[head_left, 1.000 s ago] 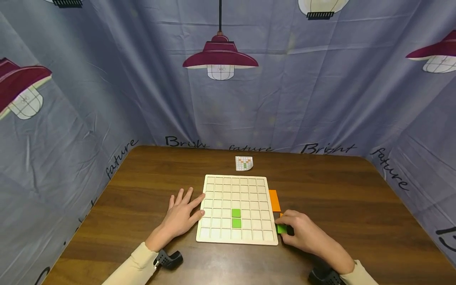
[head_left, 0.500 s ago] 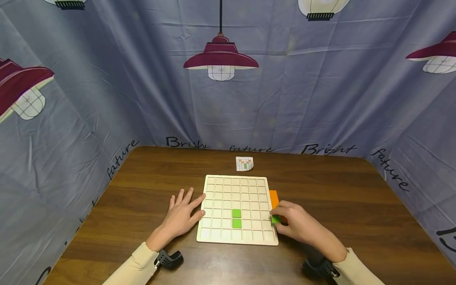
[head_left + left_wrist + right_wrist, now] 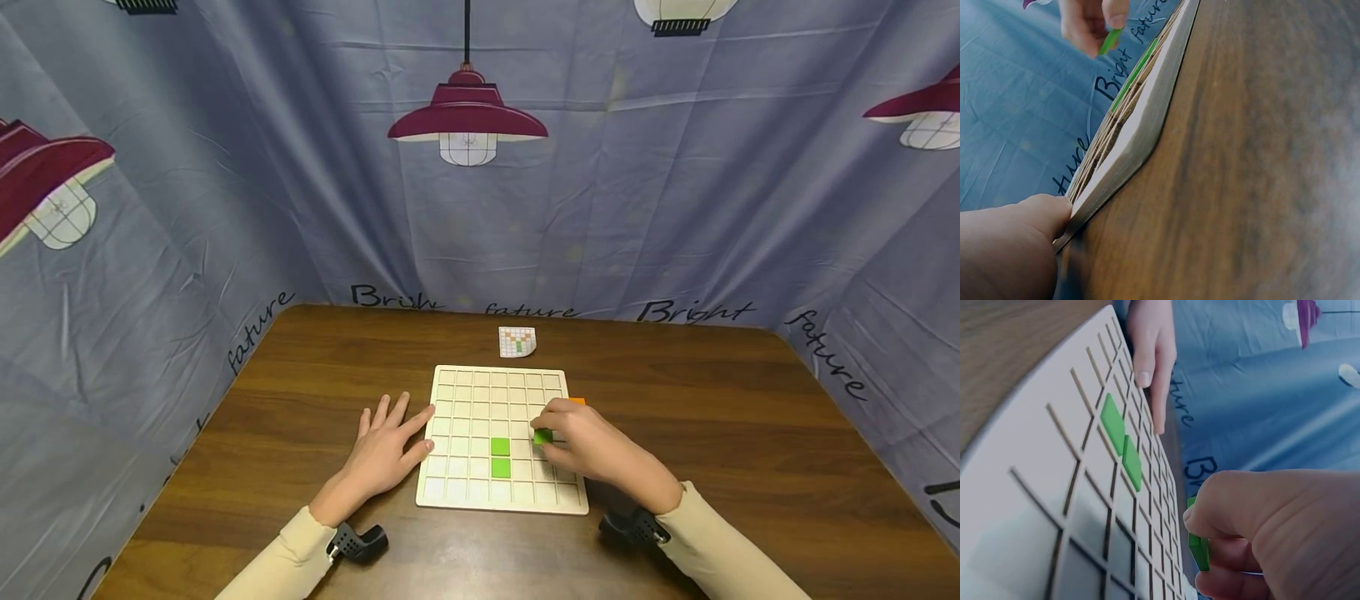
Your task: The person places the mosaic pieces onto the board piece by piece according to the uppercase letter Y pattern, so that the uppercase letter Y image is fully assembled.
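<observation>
A cream grid board lies on the table, with two green square tiles, one directly behind the other, set in its cells. My right hand pinches a third green tile between thumb and fingers, above the board's right half. The right wrist view shows this held tile tilted on edge, clear of the grid. My left hand rests on the table at the board's left side, fingers spread, with forefinger and thumb touching the edge. In the left wrist view its thumb meets the board's corner.
Behind the board lies a small paper card printed with a grid of orange and green squares. An orange piece shows at the board's right edge, mostly hidden by my right hand. A printed curtain hangs around the wooden table.
My right hand has lifted the green tile from beside the board and carried it left and away from me, over the grid. My left hand has stayed in place.
</observation>
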### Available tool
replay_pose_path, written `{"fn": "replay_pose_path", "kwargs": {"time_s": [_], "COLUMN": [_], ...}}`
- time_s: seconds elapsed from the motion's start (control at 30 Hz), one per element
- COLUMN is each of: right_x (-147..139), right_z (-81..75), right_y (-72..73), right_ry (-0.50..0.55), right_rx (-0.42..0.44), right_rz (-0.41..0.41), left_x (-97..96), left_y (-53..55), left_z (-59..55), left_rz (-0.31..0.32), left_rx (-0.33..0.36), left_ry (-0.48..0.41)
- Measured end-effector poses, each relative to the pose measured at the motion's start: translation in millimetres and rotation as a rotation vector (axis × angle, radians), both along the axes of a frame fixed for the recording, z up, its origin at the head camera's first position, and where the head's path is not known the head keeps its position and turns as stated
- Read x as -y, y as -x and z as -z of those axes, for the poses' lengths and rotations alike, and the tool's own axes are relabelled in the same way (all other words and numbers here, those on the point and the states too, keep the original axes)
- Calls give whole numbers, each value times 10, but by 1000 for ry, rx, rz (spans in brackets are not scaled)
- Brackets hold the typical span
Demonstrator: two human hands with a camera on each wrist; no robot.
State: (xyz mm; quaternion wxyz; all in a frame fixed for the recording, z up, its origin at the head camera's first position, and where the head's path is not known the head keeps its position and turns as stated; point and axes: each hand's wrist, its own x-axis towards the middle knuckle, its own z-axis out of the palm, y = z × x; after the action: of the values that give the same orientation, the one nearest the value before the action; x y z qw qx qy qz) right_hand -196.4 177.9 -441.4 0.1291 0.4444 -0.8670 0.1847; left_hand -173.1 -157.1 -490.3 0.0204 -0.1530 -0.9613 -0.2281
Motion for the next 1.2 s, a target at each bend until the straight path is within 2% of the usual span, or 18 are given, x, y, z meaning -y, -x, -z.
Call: {"fn": "replay_pose_path", "kwargs": {"time_s": [0.27, 0.43, 1.2], "right_x": [171, 282, 518], "right_z": [-10, -6, 18], "right_y": [179, 251, 325], "right_ry": [-24, -12, -30], "right_rx": [79, 96, 175], "right_rz": [48, 34, 32], "left_x": [7, 12, 17], "left_y": [17, 25, 28], "left_z": [-6, -11, 8], "left_rz": [2, -1, 4], "left_rx": [-2, -1, 12], "left_ry": [0, -2, 2]}}
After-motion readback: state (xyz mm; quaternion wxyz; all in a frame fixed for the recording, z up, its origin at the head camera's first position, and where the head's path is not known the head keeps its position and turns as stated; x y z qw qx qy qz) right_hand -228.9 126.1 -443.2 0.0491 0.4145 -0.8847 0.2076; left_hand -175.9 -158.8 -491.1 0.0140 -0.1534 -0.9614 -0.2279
